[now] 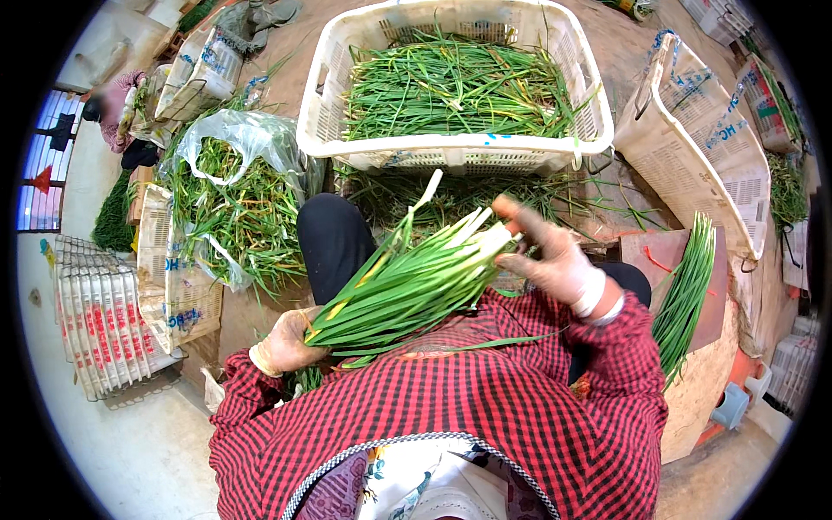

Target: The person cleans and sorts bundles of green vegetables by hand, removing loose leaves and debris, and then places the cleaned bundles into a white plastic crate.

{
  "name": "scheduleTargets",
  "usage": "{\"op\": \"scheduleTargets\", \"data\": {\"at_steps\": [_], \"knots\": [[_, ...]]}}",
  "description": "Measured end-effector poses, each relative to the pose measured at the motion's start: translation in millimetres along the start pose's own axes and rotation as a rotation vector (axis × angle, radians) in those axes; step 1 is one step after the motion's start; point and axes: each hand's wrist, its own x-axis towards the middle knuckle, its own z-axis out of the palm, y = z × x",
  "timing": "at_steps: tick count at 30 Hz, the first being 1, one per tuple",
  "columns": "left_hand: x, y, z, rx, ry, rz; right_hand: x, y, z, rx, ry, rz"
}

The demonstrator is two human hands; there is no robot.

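Observation:
A bunch of garlic chives (pixel 425 282), green leaves with pale stems, lies slanted across my lap. My left hand (pixel 292 341), in a thin glove, is closed round its leafy end. At the white stem ends, my gloved right hand (pixel 555 256) has thumb and forefinger spread apart, one on either side of the tips. One stem juts out above the rest, and a loose leaf trails right along my checked jacket. In front of my knees a white plastic crate (pixel 459 154) holds a heap of loose chives (pixel 459 82).
At left, a clear plastic bag (pixel 234 134) of chive trimmings sits by a crate. Stacked white crates (pixel 108 321) stand farther left, near another person (pixel 121 113). Right of me, a chive bundle (pixel 689 295) lies on a board; a tilted crate (pixel 693 147) stands beyond.

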Motion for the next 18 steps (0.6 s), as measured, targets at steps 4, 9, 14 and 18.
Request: {"op": "scheduleTargets", "data": {"at_steps": [4, 9, 14, 18], "knots": [[3.9, 4.7, -1.2, 0.256, 0.134, 0.196, -1.5, -10.3, 6.5, 0.086, 0.054, 0.187], [1.5, 21.0, -10.0, 0.813, 0.368, 0.377, -15.4, 23.5, -41.1, -0.032, 0.368, 0.334], [4.9, 27.9, -16.5, 1.038, 0.361, 0.360, -18.1, 38.8, -82.7, -0.828, 0.319, 0.443], [8.6, 28.7, -19.2, 1.088, 0.266, 0.367, 34.3, -48.3, -4.3, -0.442, -0.015, -0.193]]}}
